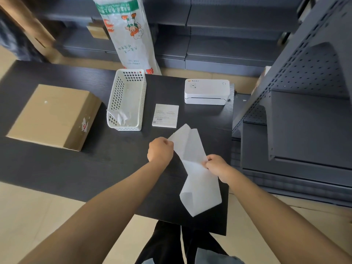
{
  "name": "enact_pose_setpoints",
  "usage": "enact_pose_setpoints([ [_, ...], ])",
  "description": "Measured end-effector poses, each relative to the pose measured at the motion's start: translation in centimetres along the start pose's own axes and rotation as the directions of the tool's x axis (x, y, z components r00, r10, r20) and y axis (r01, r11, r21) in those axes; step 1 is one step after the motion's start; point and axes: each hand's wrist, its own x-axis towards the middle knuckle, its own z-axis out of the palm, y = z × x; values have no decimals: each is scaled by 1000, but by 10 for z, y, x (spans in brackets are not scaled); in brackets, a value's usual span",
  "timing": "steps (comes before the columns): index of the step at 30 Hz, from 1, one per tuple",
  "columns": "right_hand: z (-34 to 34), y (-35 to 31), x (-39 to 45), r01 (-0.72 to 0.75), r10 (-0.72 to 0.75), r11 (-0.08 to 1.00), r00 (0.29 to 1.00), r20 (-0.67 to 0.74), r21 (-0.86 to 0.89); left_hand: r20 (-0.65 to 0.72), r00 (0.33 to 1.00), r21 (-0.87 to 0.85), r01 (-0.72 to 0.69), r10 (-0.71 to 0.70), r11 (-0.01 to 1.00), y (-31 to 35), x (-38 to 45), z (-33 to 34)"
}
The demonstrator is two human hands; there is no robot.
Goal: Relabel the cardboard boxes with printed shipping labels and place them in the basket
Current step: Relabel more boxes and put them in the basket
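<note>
The dark worktop (118, 168) carries it all. Biggest is the cardboard box (55, 116), lying flat at your far left, well apart from your hands; it looks stiff and probably light, so take it by opposite side edges. The white basket (127, 100) stands just right of it, crumpled paper inside. The printer (207, 91) sits far right, a label stack (166, 115) near it. You hold a thin paper sheet (196, 174) between both hands: left hand (161, 150) fisted on its upper corner, right hand (216, 164) fingers pinching its middle. It's limp and tears easily; grip the edges.
</note>
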Motion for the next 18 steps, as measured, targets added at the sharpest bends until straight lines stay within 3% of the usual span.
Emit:
enact_pose_setpoints([
  [7, -3, 4, -3, -49, 38, 992, 995, -98, -112, -147, 985, -159, 62, -86, 985, -3, 12, -27],
  [15, -8, 0, -5, -90, 64, 987, 979, -194, -129, -261, 962, -187, 33, -82, 982, 2, 23, -55],
  [18, -9, 1, -4, -100, 57, 970, 980, -193, -221, -288, 955, -203, 9, -68, 979, 2, 22, -62],
])
